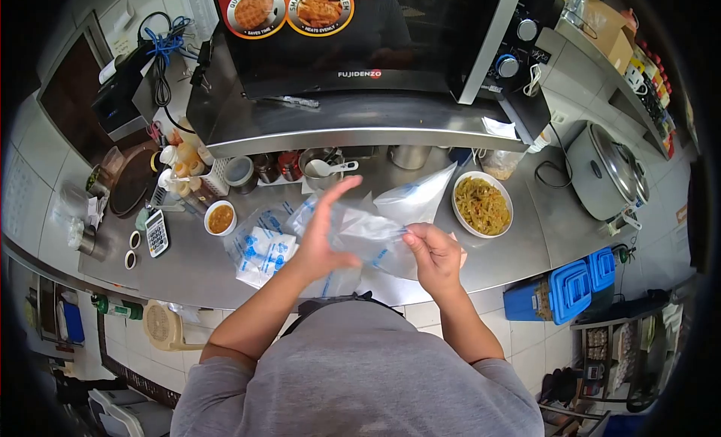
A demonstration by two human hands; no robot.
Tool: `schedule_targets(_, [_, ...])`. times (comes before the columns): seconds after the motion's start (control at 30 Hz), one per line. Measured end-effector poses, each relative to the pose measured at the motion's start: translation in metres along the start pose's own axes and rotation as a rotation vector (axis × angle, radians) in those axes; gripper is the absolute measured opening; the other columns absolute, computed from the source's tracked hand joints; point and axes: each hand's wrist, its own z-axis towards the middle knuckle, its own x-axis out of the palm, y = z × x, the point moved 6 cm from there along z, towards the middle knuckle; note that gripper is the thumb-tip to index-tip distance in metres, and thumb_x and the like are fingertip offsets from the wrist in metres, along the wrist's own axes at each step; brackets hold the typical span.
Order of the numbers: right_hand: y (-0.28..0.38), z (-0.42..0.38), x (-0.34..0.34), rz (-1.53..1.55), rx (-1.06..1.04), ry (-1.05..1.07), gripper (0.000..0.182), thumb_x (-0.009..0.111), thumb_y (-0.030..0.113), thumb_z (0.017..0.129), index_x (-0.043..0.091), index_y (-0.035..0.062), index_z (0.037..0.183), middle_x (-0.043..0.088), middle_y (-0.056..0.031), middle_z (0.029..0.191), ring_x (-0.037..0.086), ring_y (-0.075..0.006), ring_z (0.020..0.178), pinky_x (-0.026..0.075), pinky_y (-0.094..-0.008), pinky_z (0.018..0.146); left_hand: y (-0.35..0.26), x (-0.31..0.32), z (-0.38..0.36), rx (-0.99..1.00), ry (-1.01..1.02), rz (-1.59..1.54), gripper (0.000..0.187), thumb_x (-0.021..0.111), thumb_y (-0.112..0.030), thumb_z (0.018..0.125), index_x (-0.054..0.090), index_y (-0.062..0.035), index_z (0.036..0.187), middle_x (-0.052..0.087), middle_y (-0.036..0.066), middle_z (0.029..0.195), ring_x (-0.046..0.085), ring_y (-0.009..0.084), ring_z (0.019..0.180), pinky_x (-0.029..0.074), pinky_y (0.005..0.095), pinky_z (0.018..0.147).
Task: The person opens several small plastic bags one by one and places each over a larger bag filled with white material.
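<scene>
My right hand (435, 258) pinches the edge of a clear plastic bag (368, 238) between thumb and fingers. The bag stretches leftward from there, over the steel counter, to my left hand (323, 241). That hand is open, fingers stretched up and thumb apart, right at the bag's left part. Below and left of it lies a pack of plastic bags with blue print (266, 253). A whitish plastic bag (417, 199) lies just behind my hands. To the right of my right hand stands a white bowl of noodles (483, 204).
A small bowl of orange-brown sauce (220, 218), a calculator (156, 234) and two small sauce cups stand at left. A microwave (360, 69) sits on a shelf (368, 140) ahead. A rice cooker (604, 170) stands at far right, above blue-lidded bins (569, 290).
</scene>
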Motion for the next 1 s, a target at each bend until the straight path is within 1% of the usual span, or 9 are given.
schedule_targets(0.2, [0.000, 0.004, -0.010, 0.332, 0.112, -0.002, 0.009, 0.069, 0.011, 0.084, 0.066, 0.0023, 0.087, 0.068, -0.0083, 0.086, 0.063, -0.0184, 0.075, 0.049, -0.0282, 0.068, -0.013, 0.027, -0.001, -0.439, 0.253, -0.356, 0.037, 0.080, -0.011, 0.074, 0.063, -0.0042, 0.107, 0.061, 0.004, 0.103, 0.055, 0.0131, 0.096, 0.042, 0.0275, 0.086])
schedule_targets(0.3, [0.022, 0.017, -0.023, 0.231, -0.223, 0.021, 0.013, 0.070, 0.010, 0.082, 0.062, -0.0008, 0.082, 0.065, -0.0115, 0.093, 0.059, -0.0196, 0.093, 0.045, -0.0341, 0.084, -0.028, 0.030, 0.009, -0.259, 0.119, -0.419, 0.015, 0.077, -0.009, 0.077, 0.066, -0.0027, 0.085, 0.060, 0.004, 0.090, 0.056, 0.0116, 0.084, 0.042, 0.0244, 0.072])
schedule_targets(0.33, [0.023, 0.015, -0.025, 0.231, -0.219, 0.020, 0.013, 0.070, 0.010, 0.082, 0.062, -0.0008, 0.082, 0.065, -0.0115, 0.093, 0.059, -0.0196, 0.093, 0.045, -0.0341, 0.084, -0.032, 0.032, 0.010, -0.263, 0.120, -0.421, 0.015, 0.077, -0.009, 0.077, 0.066, -0.0027, 0.085, 0.060, 0.004, 0.090, 0.056, 0.0116, 0.084, 0.042, 0.0244, 0.072])
schedule_targets(0.43, [0.014, 0.013, -0.021, 1.108, 0.086, 0.142, 0.009, 0.062, 0.009, 0.088, 0.059, 0.0029, 0.083, 0.059, -0.0061, 0.080, 0.056, -0.0151, 0.078, 0.046, -0.0302, 0.078, -0.028, 0.056, -0.004, -0.552, 0.304, -0.660, 0.013, 0.074, -0.006, 0.079, 0.066, -0.0035, 0.088, 0.059, 0.002, 0.083, 0.056, 0.0111, 0.078, 0.042, 0.0236, 0.072])
schedule_targets(0.57, [-0.027, -0.004, -0.027, 1.012, 0.650, 0.293, 0.018, 0.066, 0.018, 0.087, 0.060, 0.0009, 0.086, 0.060, -0.0024, 0.079, 0.053, -0.0082, 0.066, 0.045, -0.0231, 0.067, -0.009, 0.072, -0.022, -0.700, 0.476, -0.578, 0.008, 0.066, -0.011, 0.087, 0.064, -0.0029, 0.089, 0.063, 0.003, 0.091, 0.059, 0.0113, 0.082, 0.045, 0.0248, 0.073])
schedule_targets(0.67, [-0.057, -0.019, -0.033, 0.779, 0.664, 0.629, 0.015, 0.066, 0.016, 0.088, 0.064, 0.0011, 0.084, 0.059, 0.0010, 0.075, 0.052, -0.0057, 0.067, 0.043, -0.0212, 0.062, -0.006, 0.057, -0.009, -0.487, 0.432, -0.580, 0.015, 0.058, -0.017, 0.094, 0.061, -0.0026, 0.095, 0.065, 0.006, 0.103, 0.060, 0.0101, 0.087, 0.048, 0.0244, 0.072])
schedule_targets(0.73, [-0.057, -0.017, -0.035, 0.800, 0.661, 0.588, 0.016, 0.069, 0.016, 0.085, 0.066, 0.0005, 0.082, 0.060, 0.0014, 0.072, 0.052, -0.0057, 0.065, 0.041, -0.0201, 0.061, -0.003, 0.036, 0.007, -0.532, 0.130, -0.798, 0.022, 0.060, -0.022, 0.093, 0.061, -0.0030, 0.103, 0.065, 0.007, 0.106, 0.059, 0.0109, 0.089, 0.048, 0.0259, 0.074])
schedule_targets(0.93, [-0.021, 0.016, -0.036, 0.559, 0.412, 0.234, 0.008, 0.071, 0.006, 0.082, 0.068, 0.0005, 0.078, 0.063, -0.0004, 0.075, 0.055, -0.0091, 0.068, 0.043, -0.0227, 0.065, -0.037, 0.082, 0.008, -0.450, 0.386, -0.442, 0.044, 0.073, -0.017, 0.084, 0.055, -0.0052, 0.121, 0.060, 0.003, 0.106, 0.054, 0.0065, 0.086, 0.045, 0.0216, 0.075])
schedule_targets(1.0, [-0.003, 0.029, -0.050, 0.371, -0.109, 0.069, 0.007, 0.071, 0.003, 0.082, 0.069, 0.0014, 0.076, 0.063, -0.0018, 0.072, 0.057, -0.0130, 0.066, 0.045, -0.0237, 0.064, -0.025, 0.090, -0.003, -0.574, 0.514, -0.486, 0.037, 0.073, -0.019, 0.084, 0.059, -0.0080, 0.116, 0.062, 0.001, 0.100, 0.055, 0.0092, 0.093, 0.042, 0.0219, 0.081])
